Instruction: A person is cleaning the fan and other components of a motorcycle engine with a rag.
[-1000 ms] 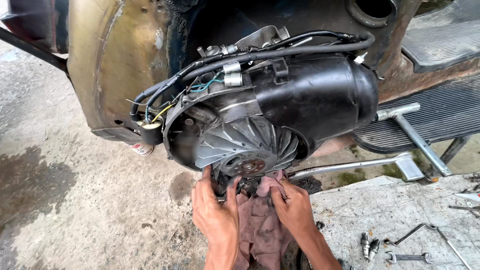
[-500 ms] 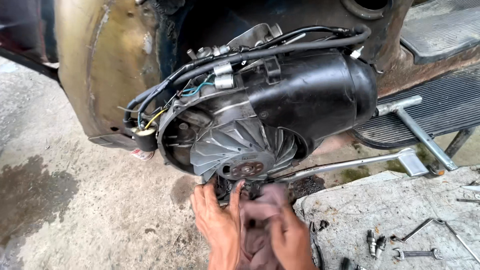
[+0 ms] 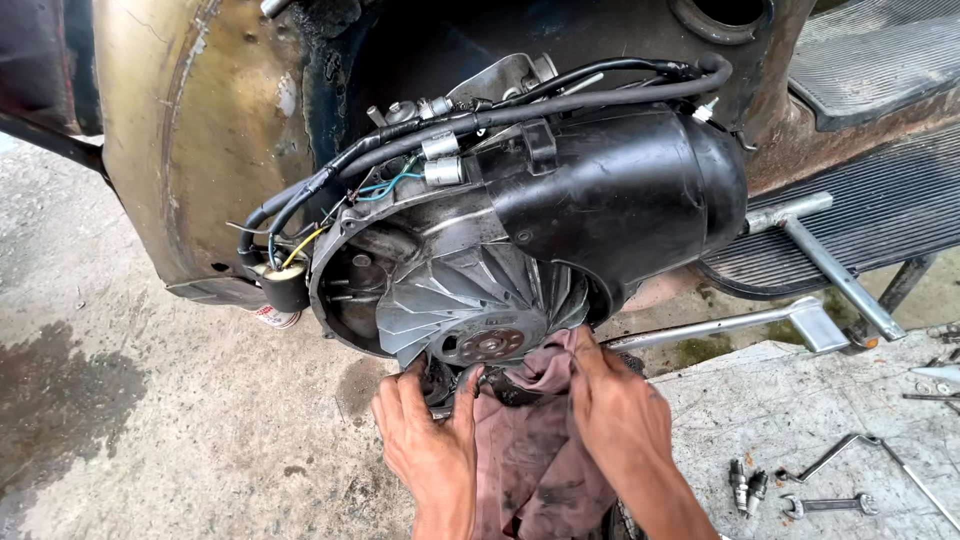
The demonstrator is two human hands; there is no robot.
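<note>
A scooter engine with a finned metal flywheel fan [image 3: 470, 300] and a black plastic cowl [image 3: 620, 200] hangs out of a worn tan body shell [image 3: 190, 140]. Below the fan a dirty pinkish rag [image 3: 535, 450] is bunched up. My left hand [image 3: 425, 445] presses its fingers up under the fan's lower edge, next to the rag. My right hand [image 3: 615, 410] grips the rag and pushes it against the underside of the engine. What lies behind the rag is hidden.
Black cables and coloured wires [image 3: 400, 180] run over the engine top. A metal kickstand frame [image 3: 820, 260] and ribbed floorboard [image 3: 880, 200] sit at right. Wrenches [image 3: 830, 505], a bent tool [image 3: 850, 450] and small plugs [image 3: 745, 485] lie on the concrete slab. Stained concrete floor [image 3: 130, 420] spreads left.
The view has shifted slightly closer. Both hands stay under the fan with the rag; my right hand has slid up, its fingers now reaching higher beside the flywheel.
</note>
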